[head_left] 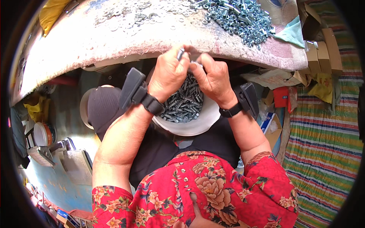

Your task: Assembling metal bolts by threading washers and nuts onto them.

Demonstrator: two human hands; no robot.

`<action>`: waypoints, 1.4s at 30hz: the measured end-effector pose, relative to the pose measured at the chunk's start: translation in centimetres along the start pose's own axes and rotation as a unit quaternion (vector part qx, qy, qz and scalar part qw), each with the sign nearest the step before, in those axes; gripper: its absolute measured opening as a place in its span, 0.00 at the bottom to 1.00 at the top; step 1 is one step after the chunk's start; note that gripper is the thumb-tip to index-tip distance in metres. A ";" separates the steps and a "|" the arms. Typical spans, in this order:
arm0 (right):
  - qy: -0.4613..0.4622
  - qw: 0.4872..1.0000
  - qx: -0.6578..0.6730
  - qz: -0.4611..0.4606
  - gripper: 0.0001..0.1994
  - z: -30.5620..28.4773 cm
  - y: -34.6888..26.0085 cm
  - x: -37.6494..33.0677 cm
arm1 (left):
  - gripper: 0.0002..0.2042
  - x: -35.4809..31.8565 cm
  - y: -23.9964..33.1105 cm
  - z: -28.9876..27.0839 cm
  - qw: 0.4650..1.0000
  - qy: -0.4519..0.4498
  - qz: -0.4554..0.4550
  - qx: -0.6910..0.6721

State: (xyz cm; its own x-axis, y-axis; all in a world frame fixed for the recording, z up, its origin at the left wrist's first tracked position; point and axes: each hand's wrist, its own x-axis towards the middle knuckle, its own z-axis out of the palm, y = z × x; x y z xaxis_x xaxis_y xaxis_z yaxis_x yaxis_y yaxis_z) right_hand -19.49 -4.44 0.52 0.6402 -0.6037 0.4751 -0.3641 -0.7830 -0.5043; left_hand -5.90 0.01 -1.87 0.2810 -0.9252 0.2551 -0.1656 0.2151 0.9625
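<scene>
Both my hands are raised close together above a white bucket (183, 129), just off the edge of the cloth-covered table. In my left hand (167, 74) a short grey metal bolt (180, 54) is gripped between thumb and fingers, its end poking up. My right hand (213, 78) is closed in a pinch beside it, fingertips nearly meeting the left ones. A small shiny bit shows at those fingertips, too blurred to name. Beneath the hands, many grey metal bolts (184, 104) fill the bucket, which sits between my knees.
On the table cloth (159, 40) lie scattered flat washers (138, 13) and, farther right, a heap of shiny nuts and sleeves (241, 21). A green rag (292, 32) hangs at the right corner. Cardboard boxes (323, 55) and a striped sheet (323, 152) are at right.
</scene>
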 end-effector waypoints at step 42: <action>-0.011 0.996 -0.073 0.045 0.09 -0.9 8.6 15.9 | 0.12 1.1 1.5 -3.2 0.904 -0.025 -0.255 -0.343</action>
State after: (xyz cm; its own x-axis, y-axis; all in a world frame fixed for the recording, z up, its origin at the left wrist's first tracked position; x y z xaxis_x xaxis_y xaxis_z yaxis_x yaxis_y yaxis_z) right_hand -13.01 -20.96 4.36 0.6136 -0.6711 0.4161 -0.5152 -0.7396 -0.4331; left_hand -2.78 0.35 0.15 0.1099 -0.9678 -0.2264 0.6036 -0.1160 0.7888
